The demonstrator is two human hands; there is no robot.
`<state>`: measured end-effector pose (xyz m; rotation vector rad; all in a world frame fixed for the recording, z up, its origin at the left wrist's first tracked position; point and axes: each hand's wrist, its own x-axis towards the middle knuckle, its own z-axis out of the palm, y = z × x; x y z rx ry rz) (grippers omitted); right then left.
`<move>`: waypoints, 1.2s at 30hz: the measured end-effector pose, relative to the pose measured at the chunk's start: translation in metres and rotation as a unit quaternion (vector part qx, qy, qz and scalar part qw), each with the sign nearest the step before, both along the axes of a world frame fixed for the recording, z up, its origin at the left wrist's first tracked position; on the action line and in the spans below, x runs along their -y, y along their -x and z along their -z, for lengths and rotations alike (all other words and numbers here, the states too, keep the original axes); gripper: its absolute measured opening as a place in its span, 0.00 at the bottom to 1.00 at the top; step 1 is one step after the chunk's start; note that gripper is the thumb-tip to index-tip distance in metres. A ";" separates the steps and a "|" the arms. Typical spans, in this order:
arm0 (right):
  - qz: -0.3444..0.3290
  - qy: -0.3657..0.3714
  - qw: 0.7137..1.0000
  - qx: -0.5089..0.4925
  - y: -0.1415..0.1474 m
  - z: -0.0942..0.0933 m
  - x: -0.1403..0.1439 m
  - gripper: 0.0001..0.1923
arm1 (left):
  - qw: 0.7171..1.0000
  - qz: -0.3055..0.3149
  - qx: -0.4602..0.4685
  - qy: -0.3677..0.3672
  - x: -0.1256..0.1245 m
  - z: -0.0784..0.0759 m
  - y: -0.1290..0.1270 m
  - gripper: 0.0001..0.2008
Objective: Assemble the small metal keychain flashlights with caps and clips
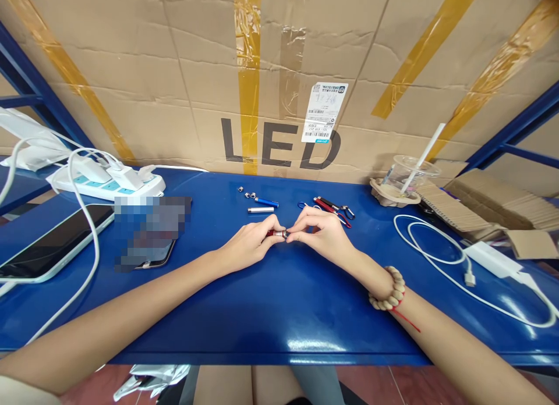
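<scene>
A small red torch (276,233) is pinched between the left hand (251,244) and the right hand (320,230), both closed on it just above the middle of a glossy blue desk (279,312); the silver tip of the torch is gripped by the right fingertips (292,237). A beaded bracelet (390,290) is worn on the right wrist. Just beyond the hands, a blue tube (266,202), a silver tube (261,209) and a few small silver caps (247,192) are laid out on the desk, with a cluster of red and black clips (334,209) to the right. A tablet (52,245) and a power strip (107,184) with white cables are seen at the left, a plastic cup (408,172) with a straw and a white charger (491,258) at the right. The desk is backed by a taped cardboard sheet (174,91) marked "LED", framed by blue shelving posts (510,131).
</scene>
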<state>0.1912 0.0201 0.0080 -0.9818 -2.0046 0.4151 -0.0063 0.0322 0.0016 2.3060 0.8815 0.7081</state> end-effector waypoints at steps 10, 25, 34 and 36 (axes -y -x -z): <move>0.072 0.325 0.933 -0.137 0.022 -0.007 0.015 0.20 | 0.977 -0.045 0.005 -0.210 0.000 0.008 -0.001 0.11; 0.106 0.266 0.946 -0.155 0.008 -0.010 0.003 0.19 | 0.992 -0.094 -0.015 -0.078 0.001 -0.001 -0.010 0.06; 0.161 0.011 0.985 0.054 0.002 -0.005 -0.009 0.14 | 0.973 0.010 -0.012 -0.228 0.008 0.002 -0.007 0.09; 0.141 -0.002 0.987 0.078 0.013 -0.007 -0.010 0.13 | 0.954 0.039 0.007 -0.296 0.008 0.005 -0.006 0.10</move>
